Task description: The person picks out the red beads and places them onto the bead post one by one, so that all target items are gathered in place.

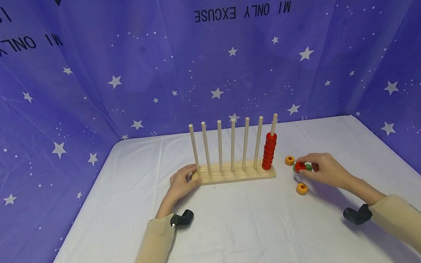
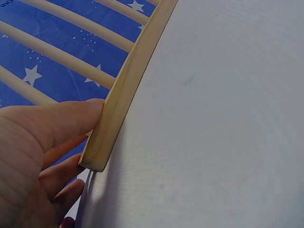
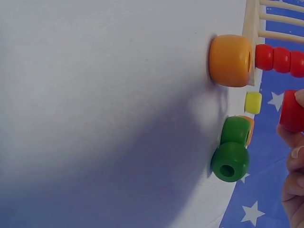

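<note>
A wooden peg rack point(image 1: 232, 176) with a row of upright pegs stands on the table. Red beads point(image 1: 269, 151) are stacked on its rightmost peg. At the rack's left end, my left hand point(image 1: 182, 183) holds the base, thumb along the front edge and fingers behind, as the left wrist view also shows. Right of the rack, my right hand point(image 1: 323, 170) pinches a single red bead point(image 3: 292, 111) between thumb and fingers. In the right wrist view that bead is raised off the table. Two green beads point(image 3: 230, 161) lie touching just below this hand.
An orange bead point(image 1: 302, 188) lies nearer me, and another orange bead point(image 1: 289, 160) sits close to the rack's right end. The right wrist view shows a small yellow bead point(image 3: 253, 102) farther back. A purple star-patterned cloth point(image 1: 212, 65) hangs behind the white table point(image 1: 240, 228).
</note>
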`<control>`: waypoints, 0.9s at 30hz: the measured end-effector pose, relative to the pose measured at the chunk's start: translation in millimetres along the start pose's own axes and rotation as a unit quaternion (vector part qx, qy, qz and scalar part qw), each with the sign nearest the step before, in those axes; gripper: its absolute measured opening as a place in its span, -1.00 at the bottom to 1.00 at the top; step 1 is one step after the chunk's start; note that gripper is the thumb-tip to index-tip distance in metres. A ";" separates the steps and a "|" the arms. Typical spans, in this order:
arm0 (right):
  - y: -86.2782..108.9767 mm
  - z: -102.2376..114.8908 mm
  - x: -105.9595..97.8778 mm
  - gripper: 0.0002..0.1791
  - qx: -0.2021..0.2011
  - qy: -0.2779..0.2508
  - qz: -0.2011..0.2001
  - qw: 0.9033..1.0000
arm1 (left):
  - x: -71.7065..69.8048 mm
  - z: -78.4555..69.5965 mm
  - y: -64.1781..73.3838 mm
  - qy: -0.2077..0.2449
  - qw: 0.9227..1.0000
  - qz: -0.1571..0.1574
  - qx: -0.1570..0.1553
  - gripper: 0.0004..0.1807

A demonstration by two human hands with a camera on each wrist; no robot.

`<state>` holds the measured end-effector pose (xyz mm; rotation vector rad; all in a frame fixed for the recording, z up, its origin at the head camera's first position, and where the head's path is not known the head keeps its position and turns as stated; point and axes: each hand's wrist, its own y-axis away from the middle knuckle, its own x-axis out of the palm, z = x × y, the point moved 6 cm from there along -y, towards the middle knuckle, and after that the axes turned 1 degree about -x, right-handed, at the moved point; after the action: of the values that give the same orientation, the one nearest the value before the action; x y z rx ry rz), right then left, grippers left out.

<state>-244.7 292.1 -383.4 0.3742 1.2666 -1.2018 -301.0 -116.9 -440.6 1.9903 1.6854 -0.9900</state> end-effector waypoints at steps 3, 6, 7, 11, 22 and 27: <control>-1.9 0.9 -0.6 -0.69 -0.005 0.002 -0.003 1.000 | -0.3 -0.1 -0.1 0.002 1.000 0.001 -0.003 -0.49; -3.0 1.4 -0.8 -0.68 -0.009 0.002 -0.005 1.000 | -0.3 -0.4 -0.1 0.000 1.000 0.001 -0.001 -0.49; -3.2 1.2 -0.8 -0.68 -0.009 0.002 -0.005 1.000 | -0.1 -0.3 0.0 -0.001 1.000 0.001 0.000 -0.49; -4.2 0.8 -1.7 -0.68 -0.009 0.003 -0.012 1.000 | 0.5 0.1 0.0 -0.004 1.000 0.001 0.000 -0.49; -6.6 3.6 -4.8 -0.67 -0.017 0.005 -0.033 0.999 | 1.4 0.2 -0.6 -0.003 1.000 0.004 -0.002 -0.49; -10.1 6.5 -5.7 -0.66 -0.015 0.007 -0.036 0.999 | 0.9 0.6 -1.1 -0.005 1.000 0.006 -0.006 -0.48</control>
<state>-248.9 285.7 -372.5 0.3184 1.3185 -1.2416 -302.1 -116.4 -441.5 1.9821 1.6689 -0.9832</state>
